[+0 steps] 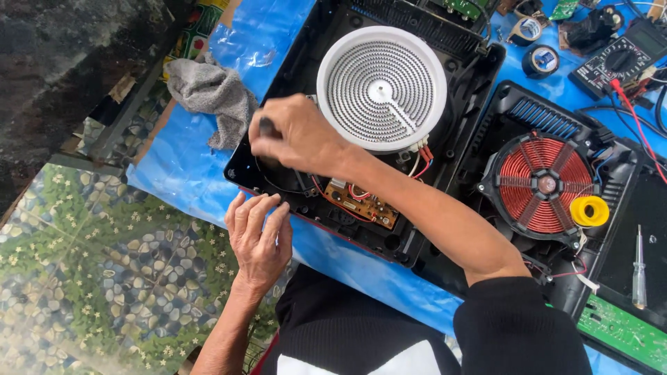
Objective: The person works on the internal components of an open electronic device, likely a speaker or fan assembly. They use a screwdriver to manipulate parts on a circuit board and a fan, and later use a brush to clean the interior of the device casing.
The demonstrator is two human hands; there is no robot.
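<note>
An opened black cooktop housing (479, 62) lies on a blue sheet, with a white round heating coil plate (381, 87) in it. My right hand (295, 135) is closed around a dark tool handle (266, 126) over the housing's near left corner. My left hand (258, 236) rests on the housing's front edge, fingers together, holding nothing. A small brown circuit board (361, 203) with red wires sits just right of my hands.
A second open unit with a red copper coil (542, 182) and a yellow tape roll (589, 210) lies right. A screwdriver (638, 271), green circuit board (622, 332), multimeter (618, 59), tape rolls (540, 60) and grey rag (212, 94) surround the work.
</note>
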